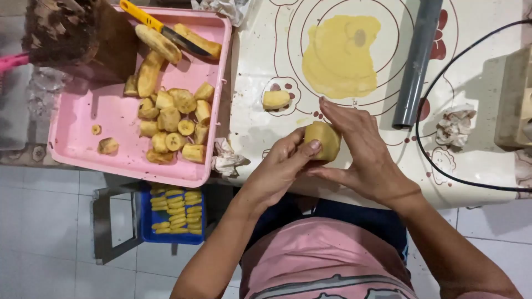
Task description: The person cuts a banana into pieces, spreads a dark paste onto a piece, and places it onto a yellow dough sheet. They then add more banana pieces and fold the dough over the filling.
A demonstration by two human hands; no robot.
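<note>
Between both hands: perhaps dough-wrapped banana.

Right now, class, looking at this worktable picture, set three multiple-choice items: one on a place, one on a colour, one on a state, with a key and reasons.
1. Where does the yellow-handled knife lie?
A. In the pink tray
B. On the baking mat
C. In the blue crate

2. What colour is the pipe-like roller on the mat?
A. Red
B. Grey
C. Green

3. What state is the dough sheet beside the roller in?
A. Rolled into a ball
B. Cut in strips
C. Spread out flat

Key: 1 A, the knife rests across banana pieces at the tray's far end. 2 B, it is plain grey. 3 C, it lies thin and flat, while the left hand and right hand cup a dough-wrapped lump.
</note>
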